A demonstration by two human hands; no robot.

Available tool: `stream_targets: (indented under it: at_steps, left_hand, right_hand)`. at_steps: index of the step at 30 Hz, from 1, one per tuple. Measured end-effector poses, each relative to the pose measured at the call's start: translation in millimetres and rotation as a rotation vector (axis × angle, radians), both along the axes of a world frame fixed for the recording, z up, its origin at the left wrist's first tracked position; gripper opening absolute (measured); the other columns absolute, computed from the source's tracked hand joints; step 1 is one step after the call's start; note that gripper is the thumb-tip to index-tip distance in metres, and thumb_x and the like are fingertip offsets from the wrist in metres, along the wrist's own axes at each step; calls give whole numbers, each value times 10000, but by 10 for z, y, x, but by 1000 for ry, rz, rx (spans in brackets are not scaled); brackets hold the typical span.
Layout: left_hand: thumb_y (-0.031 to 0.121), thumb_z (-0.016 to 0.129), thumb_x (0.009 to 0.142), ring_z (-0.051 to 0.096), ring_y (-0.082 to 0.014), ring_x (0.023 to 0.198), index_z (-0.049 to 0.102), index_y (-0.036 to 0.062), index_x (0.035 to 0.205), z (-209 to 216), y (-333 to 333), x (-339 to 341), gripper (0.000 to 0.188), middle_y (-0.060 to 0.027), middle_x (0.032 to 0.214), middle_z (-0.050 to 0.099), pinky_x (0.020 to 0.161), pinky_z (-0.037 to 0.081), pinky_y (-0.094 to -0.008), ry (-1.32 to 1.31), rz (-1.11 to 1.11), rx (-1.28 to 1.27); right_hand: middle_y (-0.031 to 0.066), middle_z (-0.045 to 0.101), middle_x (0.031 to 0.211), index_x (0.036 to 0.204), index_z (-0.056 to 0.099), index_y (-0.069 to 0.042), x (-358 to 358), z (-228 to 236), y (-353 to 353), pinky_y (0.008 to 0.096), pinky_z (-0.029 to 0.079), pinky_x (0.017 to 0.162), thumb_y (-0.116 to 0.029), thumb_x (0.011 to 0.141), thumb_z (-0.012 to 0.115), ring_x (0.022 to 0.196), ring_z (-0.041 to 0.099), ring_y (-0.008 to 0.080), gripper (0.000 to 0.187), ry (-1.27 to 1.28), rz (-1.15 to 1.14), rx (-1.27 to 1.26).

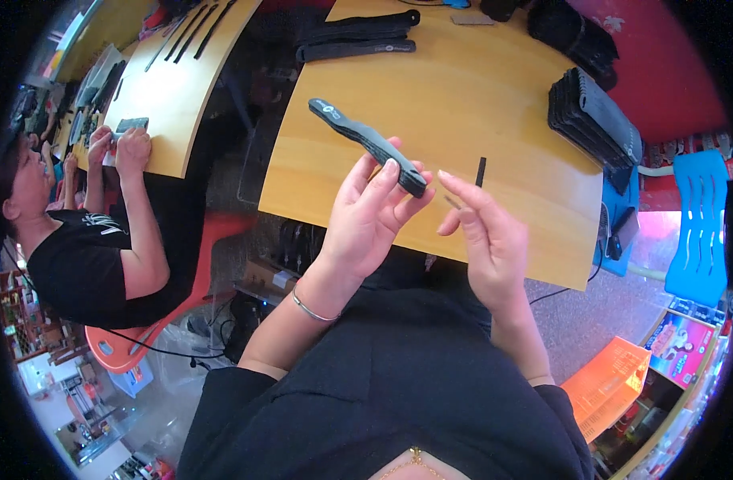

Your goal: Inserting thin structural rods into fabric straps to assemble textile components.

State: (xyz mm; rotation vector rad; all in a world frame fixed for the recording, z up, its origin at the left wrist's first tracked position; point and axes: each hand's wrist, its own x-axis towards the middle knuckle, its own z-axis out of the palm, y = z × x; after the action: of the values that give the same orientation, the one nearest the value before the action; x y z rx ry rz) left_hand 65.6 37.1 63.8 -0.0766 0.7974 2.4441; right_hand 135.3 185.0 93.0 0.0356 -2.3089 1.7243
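A dark grey and black fabric band (368, 142), folded into a long flat strip with a small white mark near its far end, is held in my left hand (366, 208). The thumb presses on top of it and the fingers curl beneath. It slants up and to the left above the wooden table (526, 104). My right hand (490, 240) hovers just right of the band's near end, apart from it, with bent fingers. Between its thumb and forefinger shows a thin small shape, too small to name. A short black strip (481, 171) lies on the table beyond this hand.
Black folded bands (358, 38) lie at the table's far left. On the right stand a stack of dark fabric pieces (594, 116) and a blue plastic stool (697, 224). An orange box (606, 388) is at lower right. A co-worker (78, 248) handles a dark piece at another table (174, 104).
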Motion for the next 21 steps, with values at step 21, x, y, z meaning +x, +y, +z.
stream_targets:
  at_steps: [21]
  left_hand:
    - [67,451,942,581,-249,997,311,31,1316,36,257,167,401,-145,1080,523,852,528,-401,41,-33,-126]
  right_hand:
    - [-88,465,555,1365,256,95,-35,1257,350,196,219,459,-494,686,729,501,305,-3,1016,479,-205,-184]
